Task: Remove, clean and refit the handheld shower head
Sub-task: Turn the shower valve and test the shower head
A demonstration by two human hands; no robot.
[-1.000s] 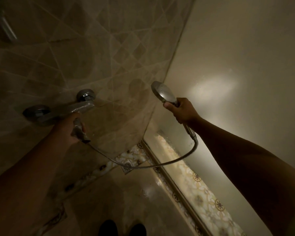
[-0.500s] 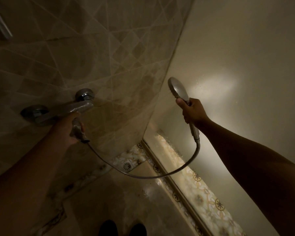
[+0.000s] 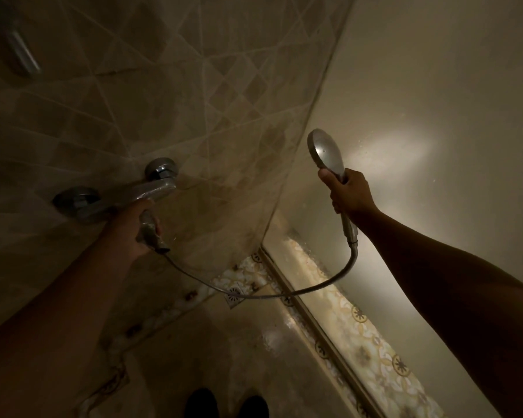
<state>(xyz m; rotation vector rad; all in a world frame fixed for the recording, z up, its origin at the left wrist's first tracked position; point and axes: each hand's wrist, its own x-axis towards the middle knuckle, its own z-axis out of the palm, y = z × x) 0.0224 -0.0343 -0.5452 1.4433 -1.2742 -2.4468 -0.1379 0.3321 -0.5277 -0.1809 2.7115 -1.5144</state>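
My right hand grips the handle of the chrome handheld shower head, held upright near the glass panel with its round face turned left. A metal hose sags from the handle's lower end across to the chrome mixer tap on the tiled wall. My left hand is closed on the tap's lever, just where the hose meets the tap.
A frosted glass panel stands on the right, with a metal floor track along its base. A floor drain lies in the patterned tile corner. A chrome fitting sticks out of the wall at the upper left. My feet show at the bottom.
My right hand has carried the shower head rightward and a little up, away from the tiled wall and towards the glass. My left hand stays on the tap lever.
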